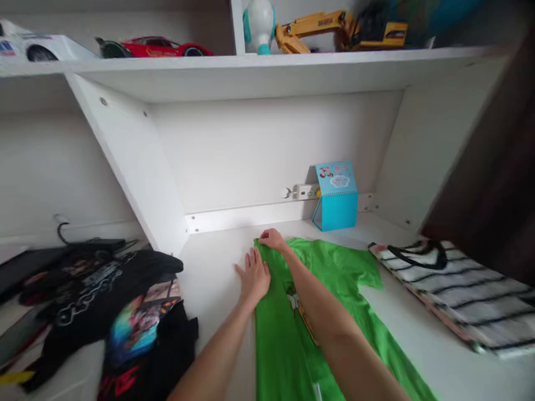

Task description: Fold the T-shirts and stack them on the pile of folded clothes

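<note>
A bright green T-shirt (pixel 334 267) lies spread on the white desk (pixel 209 289), with a small print near its middle. My left hand (pixel 253 277) lies flat, fingers stretched out, on the shirt's left edge. My right hand (pixel 272 239) is closed in a pinch on the shirt's far left corner, just beyond the left hand. My right forearm crosses over the shirt's middle and hides part of the print.
A heap of black printed clothes (pixel 112 312) lies at the left. A folded striped white garment (pixel 451 284) sits at the right. A blue desk calendar (pixel 336 195) and a power strip (pixel 303 192) stand at the back wall. Toy cars and a yellow excavator (pixel 334 28) are on the shelf above.
</note>
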Motion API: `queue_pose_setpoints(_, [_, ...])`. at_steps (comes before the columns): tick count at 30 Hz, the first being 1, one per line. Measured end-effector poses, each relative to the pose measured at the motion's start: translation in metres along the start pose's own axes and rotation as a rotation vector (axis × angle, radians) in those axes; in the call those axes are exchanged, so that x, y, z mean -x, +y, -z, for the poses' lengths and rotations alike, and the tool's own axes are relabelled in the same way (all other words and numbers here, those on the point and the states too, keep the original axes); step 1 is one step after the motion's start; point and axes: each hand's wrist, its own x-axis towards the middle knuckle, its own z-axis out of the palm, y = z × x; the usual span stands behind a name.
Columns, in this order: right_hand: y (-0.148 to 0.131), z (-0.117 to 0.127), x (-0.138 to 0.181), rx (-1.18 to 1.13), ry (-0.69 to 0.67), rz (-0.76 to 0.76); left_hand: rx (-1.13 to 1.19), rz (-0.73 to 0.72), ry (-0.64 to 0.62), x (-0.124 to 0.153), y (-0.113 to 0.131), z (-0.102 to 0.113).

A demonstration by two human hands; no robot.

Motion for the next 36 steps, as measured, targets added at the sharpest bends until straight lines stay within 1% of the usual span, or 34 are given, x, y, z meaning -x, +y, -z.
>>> queue_pose_setpoints(6, [-0.012, -0.008, 0.008, 0.037, 0.114, -0.012, 0.043, 0.002, -0.017, 0.001, 0.000, 0.004])
queue_pose_setpoints(10, [-0.022, 0.005, 0.019, 0.081, 0.206, 0.013, 0.072, -0.007, -0.038, -0.001, -0.002, 0.005])
queue_pose_setpoints(12, [-0.026, 0.016, 0.030, 0.107, 0.212, 0.037, 0.086, -0.003, -0.046, -0.002, -0.002, 0.005])
queue_pose_setpoints(15, [-0.029, 0.025, 0.062, 0.147, 0.142, 0.107, 0.100, -0.001, -0.056, -0.002, -0.003, 0.004])
queue_pose_setpoints(20, [-0.023, 0.019, 0.143, 0.202, -0.024, 0.197, 0.090, -0.009, -0.092, -0.005, -0.003, 0.004])
queue_pose_setpoints(22, [-0.013, 0.020, 0.171, 0.219, -0.081, 0.220, 0.080, -0.007, -0.094, -0.006, -0.003, 0.003])
queue_pose_setpoints(24, [0.003, 0.027, 0.189, 0.256, -0.114, 0.197, 0.067, 0.000, -0.101, -0.007, -0.004, 0.004])
queue_pose_setpoints(27, [0.035, 0.048, 0.203, 0.323, -0.100, 0.056, 0.036, -0.008, -0.128, -0.007, -0.006, 0.006])
queue_pose_setpoints(30, [0.072, 0.075, 0.212, 0.365, -0.020, -0.105, -0.013, 0.005, -0.098, -0.007, -0.010, 0.009])
queue_pose_setpoints(33, [0.104, 0.100, 0.218, 0.400, 0.102, -0.289, -0.083, 0.015, 0.018, -0.006, -0.013, 0.012])
queue_pose_setpoints(35, [0.120, 0.112, 0.219, 0.400, 0.156, -0.395, -0.087, -0.046, 0.101, -0.005, -0.010, 0.013])
queue_pose_setpoints(36, [0.125, 0.117, 0.217, 0.391, 0.169, -0.436, -0.066, -0.114, 0.123, -0.005, -0.008, 0.013])
